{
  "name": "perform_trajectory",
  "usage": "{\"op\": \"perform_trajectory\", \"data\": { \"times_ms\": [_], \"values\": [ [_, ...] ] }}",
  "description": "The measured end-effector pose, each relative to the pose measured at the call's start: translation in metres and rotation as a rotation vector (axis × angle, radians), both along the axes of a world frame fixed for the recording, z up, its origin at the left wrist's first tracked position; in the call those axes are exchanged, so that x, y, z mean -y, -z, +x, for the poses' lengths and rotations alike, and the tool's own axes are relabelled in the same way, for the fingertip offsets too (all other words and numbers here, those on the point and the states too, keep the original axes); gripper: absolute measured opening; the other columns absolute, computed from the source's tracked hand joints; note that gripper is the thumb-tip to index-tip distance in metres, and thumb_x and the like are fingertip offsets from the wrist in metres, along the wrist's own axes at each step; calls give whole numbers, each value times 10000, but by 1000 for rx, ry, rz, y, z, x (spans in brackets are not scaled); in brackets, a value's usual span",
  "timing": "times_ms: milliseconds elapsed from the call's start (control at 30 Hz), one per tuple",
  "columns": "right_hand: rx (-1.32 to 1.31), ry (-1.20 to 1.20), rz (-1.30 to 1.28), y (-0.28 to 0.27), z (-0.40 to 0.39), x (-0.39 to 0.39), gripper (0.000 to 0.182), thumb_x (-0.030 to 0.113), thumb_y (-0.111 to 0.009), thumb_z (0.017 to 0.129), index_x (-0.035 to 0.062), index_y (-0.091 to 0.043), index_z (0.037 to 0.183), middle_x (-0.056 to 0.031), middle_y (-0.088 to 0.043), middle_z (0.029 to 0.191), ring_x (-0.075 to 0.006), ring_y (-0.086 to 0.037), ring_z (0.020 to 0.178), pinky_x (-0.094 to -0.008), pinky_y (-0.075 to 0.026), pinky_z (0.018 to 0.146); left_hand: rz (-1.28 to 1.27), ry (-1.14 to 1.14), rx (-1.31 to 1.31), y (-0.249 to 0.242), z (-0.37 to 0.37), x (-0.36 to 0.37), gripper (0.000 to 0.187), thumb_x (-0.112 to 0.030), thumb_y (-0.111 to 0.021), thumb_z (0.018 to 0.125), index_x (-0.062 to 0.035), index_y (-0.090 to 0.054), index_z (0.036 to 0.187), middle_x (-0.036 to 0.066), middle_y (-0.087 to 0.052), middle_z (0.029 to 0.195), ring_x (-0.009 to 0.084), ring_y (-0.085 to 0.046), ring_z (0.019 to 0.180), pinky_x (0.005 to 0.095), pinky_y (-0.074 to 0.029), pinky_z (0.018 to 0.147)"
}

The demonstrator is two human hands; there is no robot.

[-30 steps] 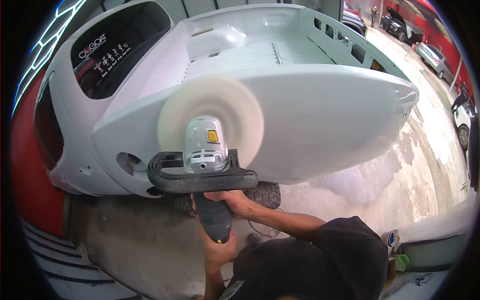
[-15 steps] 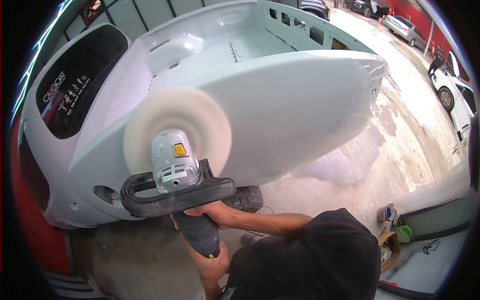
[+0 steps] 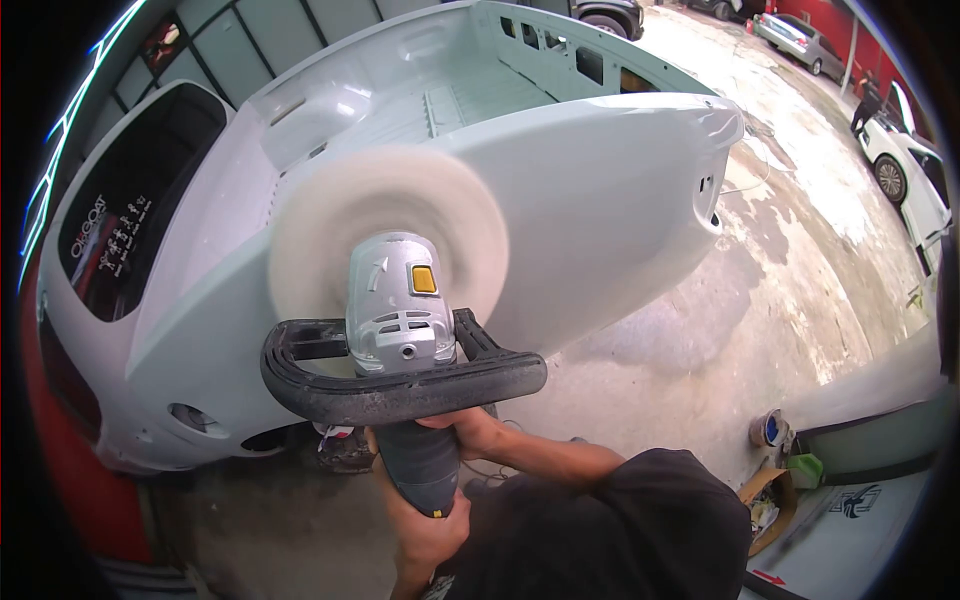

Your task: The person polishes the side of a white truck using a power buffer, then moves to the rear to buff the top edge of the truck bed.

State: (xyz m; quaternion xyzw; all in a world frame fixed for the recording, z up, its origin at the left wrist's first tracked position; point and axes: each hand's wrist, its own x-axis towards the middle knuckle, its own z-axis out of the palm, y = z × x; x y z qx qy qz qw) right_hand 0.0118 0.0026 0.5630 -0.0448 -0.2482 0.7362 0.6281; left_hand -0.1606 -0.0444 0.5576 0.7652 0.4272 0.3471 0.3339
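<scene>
My right hand (image 3: 474, 432) is wrapped round the upper part of the dark grip (image 3: 420, 465) of a silver power polisher (image 3: 400, 310), just behind its black loop handle (image 3: 405, 390). Lower down, my left hand (image 3: 430, 530) is closed round the rear of the same grip. The polisher's round pale pad (image 3: 480, 215) is blurred by spinning and lies over the side panel (image 3: 600, 200) of a white pickup bed. Whether the pad touches the panel cannot be made out.
The truck's cab with a dark rear window (image 3: 145, 200) stands at the left. A tub (image 3: 768, 430) and an open cardboard box (image 3: 770, 510) are at the lower right. Beyond are parked cars (image 3: 800, 42) and another person (image 3: 866, 105) in dark clothes.
The polisher and both hands have shifted right in view and look slightly nearer. The truck bed has moved left in the frame. Both hands keep their hold.
</scene>
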Motion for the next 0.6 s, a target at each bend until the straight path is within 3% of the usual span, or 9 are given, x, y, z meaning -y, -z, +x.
{"op": "perform_trajectory", "data": {
  "times_ms": [133, 167, 233, 333, 400, 533, 567, 600],
  "values": [
    [-38, 73, -26, 9, 42, 14, 355, 151, -683, 909, -39, -641, 1206, -153, -700, 1127, -244, -688, 1016, -388, -543, 954, -62, -6, -39, 3, 41, 7, 996, -36, -739, 715, 71, -181, 1533, 228, -495, 1322, 303, -542, 1229, 417, -441, 1037],
    [-59, 9, 159, 5, 53, 10, 427, 212, -673, 898, -36, -616, 1241, -173, -693, 1136, -255, -681, 1032, -392, -541, 953, -50, 11, -46, 1, 50, 9, 997, -38, -738, 718, 68, -176, 1535, 221, -509, 1306, 291, -556, 1207, 415, -454, 1020],
    [-76, 55, 186, 1, 73, 17, 487, 254, -662, 888, -34, -590, 1274, -185, -688, 1133, -261, -677, 1031, -396, -541, 948, 65, 104, -63, -14, 78, 8, 978, -31, -730, 721, 62, -182, 1526, 211, -518, 1292, 278, -574, 1176, 420, -470, 996],
    [-51, 148, 195, -5, 102, 28, 696, 375, -685, 811, -42, -520, 1343, -218, -657, 1114, -307, -672, 998, -425, -548, 906, -21, 158, -10, -20, 108, 12, 965, -27, -729, 720, 51, -192, 1518, 221, -529, 1275, 292, -595, 1153, 429, -477, 986],
    [-38, 214, 174, -5, 118, 33, 835, 448, -712, 757, -38, -465, 1389, -224, -619, 1102, -372, -669, 963, -467, -560, 853, -111, 164, -36, -27, 125, 17, 970, -28, -733, 717, 43, -192, 1518, 245, -535, 1287, 330, -604, 1176, 437, -479, 994],
    [1, 429, 201, -26, 146, 46, 875, 534, -707, 762, -42, -447, 1367, -216, -602, 1029, -352, -673, 849, -458, -570, 770, -130, 250, -85, -41, 156, 14, 976, -44, -747, 723, 32, -183, 1516, 321, -563, 1282, 433, -622, 1204, 471, -499, 996],
    [-15, 468, 202, -23, 151, 45, 874, 568, -699, 765, -43, -453, 1340, -203, -603, 993, -345, -672, 812, -456, -570, 751, -227, 261, -162, -52, 168, 13, 1006, -59, -754, 736, 12, -144, 1533, 365, -616, 1203, 506, -647, 1141, 512, -526, 960],
    [-33, 527, 203, -20, 157, 45, 876, 601, -691, 769, -45, -460, 1313, -189, -604, 957, -338, -671, 776, -455, -570, 732, -191, 289, -149, -51, 172, 10, 1003, -66, -757, 745, 13, -140, 1532, 364, -635, 1112, 521, -658, 1060, 525, -538, 913]
  ]
}}
